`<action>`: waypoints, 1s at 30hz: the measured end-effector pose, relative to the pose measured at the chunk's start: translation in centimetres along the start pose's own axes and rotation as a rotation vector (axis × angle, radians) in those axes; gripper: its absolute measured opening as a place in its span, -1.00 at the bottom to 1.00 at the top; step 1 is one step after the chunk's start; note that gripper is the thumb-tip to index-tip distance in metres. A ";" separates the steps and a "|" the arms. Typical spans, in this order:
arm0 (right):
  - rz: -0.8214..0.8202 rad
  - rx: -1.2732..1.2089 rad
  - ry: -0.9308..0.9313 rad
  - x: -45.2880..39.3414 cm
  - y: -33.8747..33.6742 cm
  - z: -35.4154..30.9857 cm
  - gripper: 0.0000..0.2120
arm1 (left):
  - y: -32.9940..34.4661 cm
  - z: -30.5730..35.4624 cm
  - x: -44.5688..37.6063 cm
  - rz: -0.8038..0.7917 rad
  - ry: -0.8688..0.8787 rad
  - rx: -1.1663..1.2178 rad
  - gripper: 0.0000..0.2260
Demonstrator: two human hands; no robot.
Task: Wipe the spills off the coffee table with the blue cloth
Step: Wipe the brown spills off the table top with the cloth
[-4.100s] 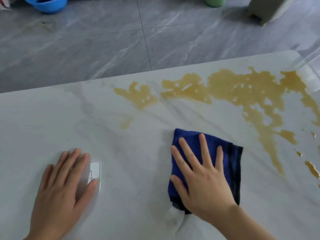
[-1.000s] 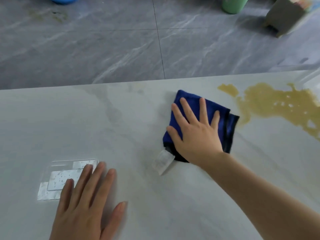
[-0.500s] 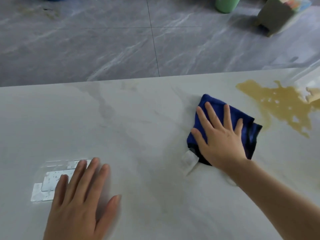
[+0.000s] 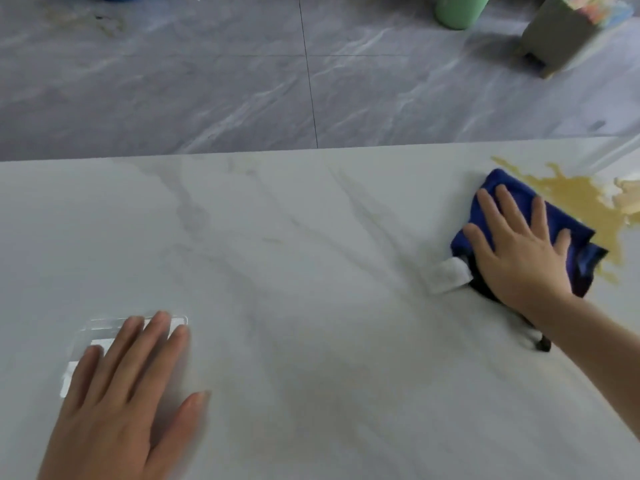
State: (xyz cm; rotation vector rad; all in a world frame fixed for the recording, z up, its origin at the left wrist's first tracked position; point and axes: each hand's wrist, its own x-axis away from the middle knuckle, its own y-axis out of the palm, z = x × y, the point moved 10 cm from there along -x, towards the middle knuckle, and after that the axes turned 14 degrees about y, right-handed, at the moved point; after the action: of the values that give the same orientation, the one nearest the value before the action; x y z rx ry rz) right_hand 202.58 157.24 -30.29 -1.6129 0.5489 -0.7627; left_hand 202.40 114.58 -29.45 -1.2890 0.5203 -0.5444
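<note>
I saw my right hand (image 4: 519, 258) lying flat with fingers spread and straight, pressing the blue cloth (image 4: 540, 216) onto the coffee table (image 4: 311, 254) near its far right corner. The cloth was soft, folded and dark-edged, with a white label (image 4: 448, 274) poking out at its left. Its far side touched the amber spill (image 4: 585, 202), a glossy, ragged puddle on the smooth, grey-veined marble top. My left hand (image 4: 128, 393) rested open, palm down, near the surface's near left edge, partly covering a clear plastic rectangle (image 4: 104, 336). Compared with half a second before, the cloth sat farther right and the puddle looked smaller.
</note>
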 end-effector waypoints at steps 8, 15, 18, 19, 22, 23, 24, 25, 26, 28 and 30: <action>-0.029 0.045 -0.303 -1.0 0.8 -7.2 -0.43 | 0.5 -0.1 0.2 -0.022 -0.007 0.005 -0.39; -0.048 -0.024 -0.005 -7.2 -1.1 0.7 -0.48 | 0.6 -0.5 0.6 0.056 0.015 0.079 -0.45; -0.067 -0.035 0.004 -2.6 -1.0 2.3 -0.45 | 0.4 -0.6 0.7 0.110 0.014 0.069 -0.45; -0.075 -0.023 -0.027 -0.3 -0.7 2.1 -0.43 | 0.4 -0.5 0.7 0.123 0.013 0.058 -0.46; -0.132 0.083 -0.162 5.8 0.9 1.2 -0.41 | 0.5 -0.5 0.6 0.091 0.031 -0.005 -0.46; -0.146 0.106 -0.190 6.8 1.3 1.1 -0.44 | 0.5 -0.6 0.5 0.071 0.032 -0.018 -0.47; -0.157 0.113 -0.203 7.3 1.5 1.1 -0.46 | 0.4 -0.6 0.4 0.058 0.029 -0.031 -0.47; -0.162 0.115 -0.205 7.4 1.5 1.0 -0.47 | 0.2 -0.6 0.3 0.051 0.027 -0.036 -0.47; -0.158 0.120 -0.205 7.3 1.4 1.1 -0.47 | -0.1 -0.3 0.1 0.049 0.031 -0.034 -0.48; -0.145 0.130 -0.216 7.2 1.3 1.0 -0.48 | -0.5 0.4 -0.2 0.050 0.040 -0.031 -0.49; -0.153 0.134 -0.220 7.2 1.3 0.9 -0.51 | -0.9 0.7 -0.5 0.044 0.059 -0.042 -0.49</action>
State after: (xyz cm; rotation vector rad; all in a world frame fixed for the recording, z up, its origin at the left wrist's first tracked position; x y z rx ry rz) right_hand 208.24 152.43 -30.38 -1.6013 0.2137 -0.7083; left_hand 202.40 115.26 -28.42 -1.3013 0.6108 -0.5389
